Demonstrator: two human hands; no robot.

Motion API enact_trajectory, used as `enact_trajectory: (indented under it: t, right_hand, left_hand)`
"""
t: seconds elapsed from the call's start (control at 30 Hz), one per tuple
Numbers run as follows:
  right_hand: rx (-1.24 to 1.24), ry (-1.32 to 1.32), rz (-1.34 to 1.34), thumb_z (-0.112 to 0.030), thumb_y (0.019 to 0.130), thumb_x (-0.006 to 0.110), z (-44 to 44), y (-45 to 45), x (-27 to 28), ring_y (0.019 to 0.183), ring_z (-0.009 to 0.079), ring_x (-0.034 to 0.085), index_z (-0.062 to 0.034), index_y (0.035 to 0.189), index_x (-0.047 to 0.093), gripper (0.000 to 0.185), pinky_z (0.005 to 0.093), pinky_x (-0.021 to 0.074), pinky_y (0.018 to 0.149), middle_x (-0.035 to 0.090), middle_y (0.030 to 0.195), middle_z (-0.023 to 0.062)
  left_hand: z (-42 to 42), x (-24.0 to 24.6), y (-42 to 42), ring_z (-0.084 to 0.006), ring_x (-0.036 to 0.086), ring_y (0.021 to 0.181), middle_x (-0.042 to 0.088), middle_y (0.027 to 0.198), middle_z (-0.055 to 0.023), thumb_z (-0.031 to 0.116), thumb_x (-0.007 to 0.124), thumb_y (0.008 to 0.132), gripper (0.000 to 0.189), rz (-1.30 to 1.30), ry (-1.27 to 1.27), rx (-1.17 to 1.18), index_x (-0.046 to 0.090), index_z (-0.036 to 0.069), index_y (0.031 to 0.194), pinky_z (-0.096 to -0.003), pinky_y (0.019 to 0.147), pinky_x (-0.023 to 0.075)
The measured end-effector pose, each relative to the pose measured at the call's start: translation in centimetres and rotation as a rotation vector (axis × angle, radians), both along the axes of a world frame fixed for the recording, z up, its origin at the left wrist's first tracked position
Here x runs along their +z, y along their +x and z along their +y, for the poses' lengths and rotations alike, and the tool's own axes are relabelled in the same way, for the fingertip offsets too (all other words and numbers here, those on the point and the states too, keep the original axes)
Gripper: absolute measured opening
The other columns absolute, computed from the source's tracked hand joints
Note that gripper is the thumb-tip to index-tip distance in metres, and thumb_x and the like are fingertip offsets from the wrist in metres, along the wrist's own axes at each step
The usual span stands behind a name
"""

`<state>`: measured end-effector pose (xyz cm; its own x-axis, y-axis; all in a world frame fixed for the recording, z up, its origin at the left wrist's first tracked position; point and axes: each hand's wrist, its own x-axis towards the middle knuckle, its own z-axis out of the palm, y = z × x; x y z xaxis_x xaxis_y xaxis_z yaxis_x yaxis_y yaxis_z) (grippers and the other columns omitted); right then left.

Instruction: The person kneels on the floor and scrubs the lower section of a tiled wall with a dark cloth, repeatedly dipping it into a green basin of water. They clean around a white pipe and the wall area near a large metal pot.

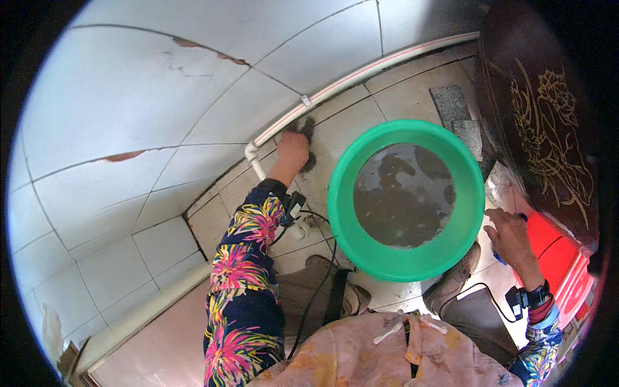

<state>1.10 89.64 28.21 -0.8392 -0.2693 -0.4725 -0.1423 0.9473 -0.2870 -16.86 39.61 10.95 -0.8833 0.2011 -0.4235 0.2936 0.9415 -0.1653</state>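
Observation:
A green plastic basin holding murky grey-brown water stands on the tiled floor before me. To its left, my left hand reaches down near the wall, its fingers bent over a dark, wet patch; whether it holds anything is hidden. My right hand is just right of the basin, with its fingers partly spread. Something blue shows behind that hand on both sides, and I cannot tell whether the hand grips it.
A white pipe with a red stripe runs along the tiled wall. Stone pieces lie beyond the basin. On the right are a red plastic container and a dark surface with golden flowers. A black cable hangs below my left wrist.

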Motion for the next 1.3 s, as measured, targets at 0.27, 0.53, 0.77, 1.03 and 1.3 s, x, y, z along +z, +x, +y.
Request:
enact_trajectory:
  t: [0.27, 0.53, 0.77, 1.03, 1.3]
  right_hand:
    - [0.013, 0.001, 0.013, -0.017, 0.086, 0.062, 0.9, -0.5, 0.0, 0.097, 0.0349, 0.063, -0.0074, 0.119, 0.058, 0.034, 0.0485, 0.0479, 0.083, 0.064, 0.113, 0.0162]
    - [-0.061, 0.011, -0.119, -0.014, 0.084, 0.065, 0.3, 0.4, -0.2, 0.091, 0.0333, 0.065, -0.0041, 0.112, 0.061, 0.030, 0.0445, 0.0491, 0.079, 0.066, 0.104, 0.0166]
    - [-0.096, 0.026, -0.163, -0.014, 0.084, 0.065, 0.4, -1.3, -0.6, 0.089, 0.0340, 0.065, -0.0029, 0.104, 0.063, 0.023, 0.0450, 0.0489, 0.081, 0.067, 0.099, 0.0162]
    - [0.078, -0.049, -0.001, -0.010, 0.084, 0.064, -0.2, -2.9, -1.1, 0.071, 0.0338, 0.064, -0.0046, 0.101, 0.062, 0.017, 0.0424, 0.0497, 0.066, 0.065, 0.082, 0.0184]
    - [0.130, 0.065, -0.014, -0.014, 0.085, 0.065, -3.0, -5.6, 0.8, 0.081, 0.0380, 0.064, -0.0070, 0.110, 0.063, 0.026, 0.0456, 0.0498, 0.081, 0.068, 0.093, 0.0196]
  left_hand:
    - [-3.7, -2.8, 3.8, -0.0416, 0.066, 0.093, 0.067, 0.097, -0.0260, 0.020, 0.061, 0.081, 0.033, 0.323, 0.191, 0.602, 0.063, -0.006, 0.102, -0.0473, 0.081, 0.0544]
    - [2.3, -5.1, -1.4, -0.0444, 0.051, 0.114, 0.052, 0.123, -0.0317, 0.017, 0.063, 0.081, 0.047, 0.580, 0.657, 0.518, 0.052, -0.008, 0.120, -0.0481, 0.099, 0.0420]
    - [2.0, -3.4, -0.8, -0.0398, 0.064, 0.092, 0.062, 0.115, -0.0203, 0.016, 0.062, 0.087, 0.038, 0.404, 1.559, 1.663, 0.054, -0.006, 0.117, -0.0439, 0.082, 0.0523]
    - [-0.3, -1.7, 3.7, -0.0210, 0.061, 0.093, 0.063, 0.115, -0.0060, 0.016, 0.045, 0.100, 0.029, 0.646, 2.197, 1.837, 0.053, 0.003, 0.124, -0.0323, 0.083, 0.0493]
    - [-0.6, 7.5, 7.1, -0.0152, 0.061, 0.088, 0.065, 0.100, -0.0060, 0.011, 0.060, 0.090, 0.022, 0.771, 2.159, 1.393, 0.058, 0.002, 0.110, -0.0283, 0.072, 0.0497]
